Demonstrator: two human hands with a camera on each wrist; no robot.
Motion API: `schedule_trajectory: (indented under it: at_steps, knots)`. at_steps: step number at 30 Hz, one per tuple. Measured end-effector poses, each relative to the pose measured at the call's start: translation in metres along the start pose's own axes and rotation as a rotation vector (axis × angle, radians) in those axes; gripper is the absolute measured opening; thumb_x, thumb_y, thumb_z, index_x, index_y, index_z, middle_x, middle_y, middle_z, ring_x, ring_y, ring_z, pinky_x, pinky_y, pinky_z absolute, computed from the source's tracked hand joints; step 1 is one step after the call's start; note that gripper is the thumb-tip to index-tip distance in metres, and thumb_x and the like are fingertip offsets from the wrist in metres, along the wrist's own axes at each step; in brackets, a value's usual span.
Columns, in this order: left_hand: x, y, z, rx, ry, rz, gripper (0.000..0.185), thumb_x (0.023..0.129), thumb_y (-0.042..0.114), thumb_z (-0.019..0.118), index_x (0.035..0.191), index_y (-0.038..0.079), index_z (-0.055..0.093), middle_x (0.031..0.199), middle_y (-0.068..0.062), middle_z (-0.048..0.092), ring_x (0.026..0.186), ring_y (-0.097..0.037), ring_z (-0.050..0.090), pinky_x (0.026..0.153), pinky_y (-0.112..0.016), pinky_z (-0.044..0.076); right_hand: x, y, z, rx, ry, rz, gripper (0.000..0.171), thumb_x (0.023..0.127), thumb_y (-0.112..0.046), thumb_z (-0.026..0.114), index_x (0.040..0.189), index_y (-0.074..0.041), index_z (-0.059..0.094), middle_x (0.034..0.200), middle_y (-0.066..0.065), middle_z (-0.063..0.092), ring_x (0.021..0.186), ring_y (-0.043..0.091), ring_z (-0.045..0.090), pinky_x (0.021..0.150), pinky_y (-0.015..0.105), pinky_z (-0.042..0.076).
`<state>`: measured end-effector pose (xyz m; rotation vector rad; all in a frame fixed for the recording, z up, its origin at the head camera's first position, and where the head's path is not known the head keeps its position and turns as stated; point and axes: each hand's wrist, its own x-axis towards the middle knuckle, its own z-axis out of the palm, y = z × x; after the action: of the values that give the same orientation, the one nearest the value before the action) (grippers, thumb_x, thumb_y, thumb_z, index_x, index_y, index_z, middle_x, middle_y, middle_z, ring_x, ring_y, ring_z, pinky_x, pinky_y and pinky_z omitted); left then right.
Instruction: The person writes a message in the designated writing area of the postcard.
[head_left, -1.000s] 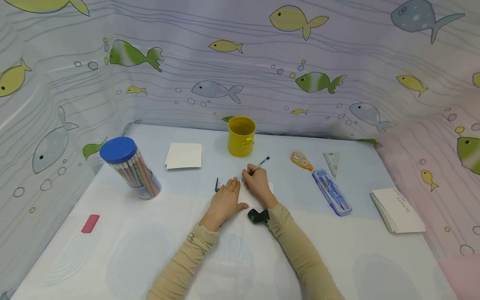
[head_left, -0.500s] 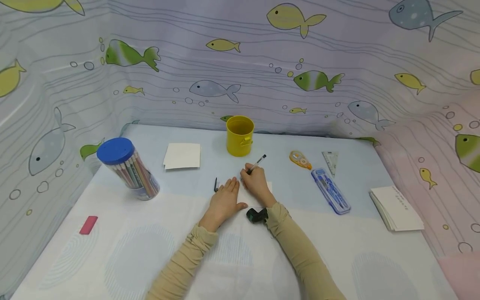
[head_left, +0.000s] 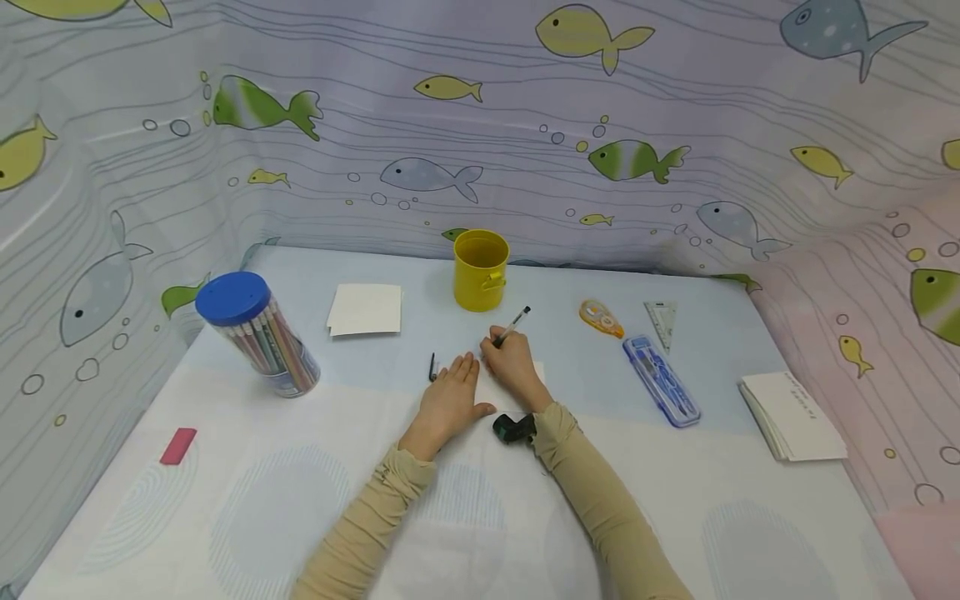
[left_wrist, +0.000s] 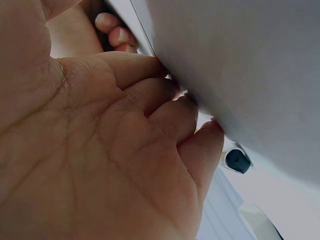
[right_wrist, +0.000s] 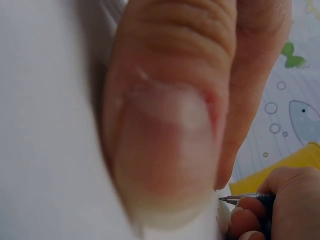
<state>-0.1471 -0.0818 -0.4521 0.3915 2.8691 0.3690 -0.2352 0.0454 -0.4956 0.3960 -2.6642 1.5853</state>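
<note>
In the head view my left hand (head_left: 447, 404) lies flat with extended fingers on a white sheet of paper (head_left: 490, 393) in the middle of the table. My right hand (head_left: 515, 364) pinches a ballpoint pen (head_left: 519, 317) over the same sheet, its dark rear end tilted up and right. The right wrist view catches the pen's metal tip (right_wrist: 232, 198) at lower right, beyond a large thumb (right_wrist: 165, 155). Left palm and fingertips fill much of the left wrist view (left_wrist: 115, 145). A black pen cap (head_left: 432, 367) lies just left of my left fingertips. Any writing beneath the hands is hidden.
Behind the hands stands a yellow bucket (head_left: 480, 279). To the left are white cards (head_left: 365, 310), a blue-lidded pencil jar (head_left: 273, 354) and a red eraser (head_left: 178, 446). Rightward lie correction tape (head_left: 600, 318), a set square (head_left: 662, 323), a blue case (head_left: 662, 381) and a paper stack (head_left: 795, 417).
The view shifts slightly. The pen's rear end has moved a little left and stands slightly steeper; my left hand stays in place on the paper.
</note>
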Motion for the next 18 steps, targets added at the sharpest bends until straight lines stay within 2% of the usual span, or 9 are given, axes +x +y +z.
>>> schedule_trajectory:
  at_steps: [18]
  knots:
    - [0.0013,-0.0004,0.0007,0.007,-0.014,-0.006,0.085,0.09,0.05,0.061,0.148,-0.005,0.033,0.158,-0.02,0.027,0.148,-0.032,0.025,0.119,-0.047,0.028,-0.0006,0.0013,0.0002,0.052,0.015,0.001,0.034,0.091,-0.007,0.053,0.059,-0.012,0.041,0.04,-0.007,0.044,0.033,0.004,0.042,0.036,0.018,0.026]
